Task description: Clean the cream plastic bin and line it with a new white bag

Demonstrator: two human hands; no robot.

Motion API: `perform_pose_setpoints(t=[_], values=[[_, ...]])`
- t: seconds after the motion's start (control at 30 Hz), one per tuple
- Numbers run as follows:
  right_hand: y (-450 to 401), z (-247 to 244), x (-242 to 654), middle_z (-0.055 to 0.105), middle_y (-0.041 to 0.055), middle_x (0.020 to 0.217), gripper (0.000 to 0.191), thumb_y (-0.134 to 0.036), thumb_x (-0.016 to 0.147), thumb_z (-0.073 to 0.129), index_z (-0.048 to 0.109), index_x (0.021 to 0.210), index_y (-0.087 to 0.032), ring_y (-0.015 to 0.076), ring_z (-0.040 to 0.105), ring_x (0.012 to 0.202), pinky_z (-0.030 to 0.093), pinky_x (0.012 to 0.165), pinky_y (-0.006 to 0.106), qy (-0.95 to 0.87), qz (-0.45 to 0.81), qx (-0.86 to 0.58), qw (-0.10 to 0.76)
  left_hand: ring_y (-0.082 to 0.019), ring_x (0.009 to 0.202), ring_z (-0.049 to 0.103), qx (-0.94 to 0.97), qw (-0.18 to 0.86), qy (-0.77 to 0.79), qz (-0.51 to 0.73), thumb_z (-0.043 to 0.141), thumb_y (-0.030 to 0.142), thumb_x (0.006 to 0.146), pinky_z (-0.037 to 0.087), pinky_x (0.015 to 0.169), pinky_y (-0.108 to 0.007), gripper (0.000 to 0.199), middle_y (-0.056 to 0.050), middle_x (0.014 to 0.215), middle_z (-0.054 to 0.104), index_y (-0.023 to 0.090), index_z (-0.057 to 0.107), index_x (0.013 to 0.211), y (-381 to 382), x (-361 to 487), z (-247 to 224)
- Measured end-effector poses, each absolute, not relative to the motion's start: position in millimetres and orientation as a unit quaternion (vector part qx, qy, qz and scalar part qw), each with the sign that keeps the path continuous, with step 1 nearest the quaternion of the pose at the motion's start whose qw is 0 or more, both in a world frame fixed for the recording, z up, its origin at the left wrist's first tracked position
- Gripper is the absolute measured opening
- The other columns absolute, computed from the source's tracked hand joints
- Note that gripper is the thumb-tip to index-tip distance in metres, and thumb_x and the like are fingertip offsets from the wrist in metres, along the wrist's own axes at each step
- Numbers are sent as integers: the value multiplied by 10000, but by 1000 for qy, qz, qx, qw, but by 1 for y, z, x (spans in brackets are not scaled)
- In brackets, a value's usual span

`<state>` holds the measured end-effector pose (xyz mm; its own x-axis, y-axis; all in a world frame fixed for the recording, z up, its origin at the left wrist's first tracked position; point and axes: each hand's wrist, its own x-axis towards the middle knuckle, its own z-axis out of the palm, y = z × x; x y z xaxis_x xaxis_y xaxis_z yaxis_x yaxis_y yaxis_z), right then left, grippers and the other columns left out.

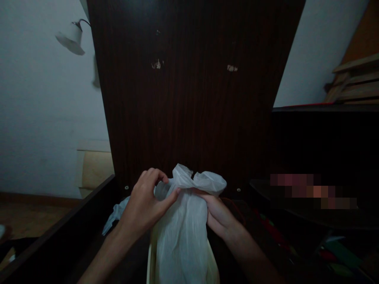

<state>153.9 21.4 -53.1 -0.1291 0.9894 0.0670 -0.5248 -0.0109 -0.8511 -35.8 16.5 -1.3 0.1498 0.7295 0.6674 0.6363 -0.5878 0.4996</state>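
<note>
A thin, translucent white plastic bag [182, 232] hangs in the middle, bunched at its top and draped down into a pale cream container [151, 252]. My left hand [145, 201] curls around the bag's left upper edge, its thumb pressed on the front of the plastic and its fingers bent behind it. From the right, my right hand [217, 213] grips the gathered neck; most of its fingers are hidden under the folds. What the bag contains, if anything, cannot be made out.
A tall dark wood panel [189, 110] with chipped spots rises straight ahead. Pale bluish plastic [118, 211] lies behind my left forearm. A dark side board [59, 232] runs along the left, and a wall lamp [72, 39] hangs above. Dim clutter and a blurred-out patch are at right.
</note>
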Motion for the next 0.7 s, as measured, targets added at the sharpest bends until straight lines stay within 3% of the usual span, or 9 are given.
perform_pose_setpoints(t=[0.1, 0.17, 0.33, 0.47, 0.57, 0.7], values=[[23, -55, 154, 786, 76, 1095, 270, -320, 744, 817, 733, 983, -226, 306, 714, 1114, 536, 1041, 476, -366, 656, -306, 585, -258, 708, 628, 756, 80, 521, 387, 598, 622, 847, 444, 672, -333, 447, -45, 679, 656, 222, 586, 646, 15, -42, -1], [20, -52, 153, 789, 70, 1081, 273, -335, 735, 816, 739, 973, -225, 304, 715, 1107, 532, 1048, 466, -357, 667, -301, 580, -251, 688, 644, 784, 163, 502, 326, 514, 638, 913, 442, 661, -321, 494, -40, 665, 674, 226, 643, 673, 14, -42, -3], [6, -39, 148, 791, 70, 1095, 336, -313, 676, 850, 769, 983, -204, 306, 708, 1125, 494, 1101, 457, -393, 662, -289, 569, -274, 974, 701, 817, 189, 402, 368, 471, 475, 1010, 512, 875, -340, 330, -64, 1041, 765, 243, 694, 1084, 9, -29, -12], [2, -45, 149, 742, 62, 1254, 506, -229, 633, 900, 753, 1117, -226, 292, 636, 1263, 464, 1141, 427, -435, 629, -298, 572, -268, 1214, 630, 833, 189, 318, 412, 451, 325, 1031, 471, 1069, -381, 329, -74, 1354, 674, 257, 634, 1295, 5, -19, -14], [7, -61, 152, 718, 46, 1302, 585, -247, 610, 917, 729, 1163, -280, 307, 630, 1261, 499, 1104, 452, -422, 599, -303, 609, -274, 1235, 625, 828, 213, 301, 422, 494, 295, 1012, 481, 1074, -392, 361, -67, 1377, 667, 268, 609, 1354, 1, -17, -13], [14, -76, 156, 745, 72, 1224, 472, -425, 697, 864, 735, 1131, -291, 340, 679, 1152, 557, 999, 497, -445, 588, -297, 607, -280, 1199, 645, 825, 243, 297, 414, 539, 327, 986, 506, 1052, -399, 402, -64, 1343, 688, 280, 592, 1382, -3, -17, -13]])
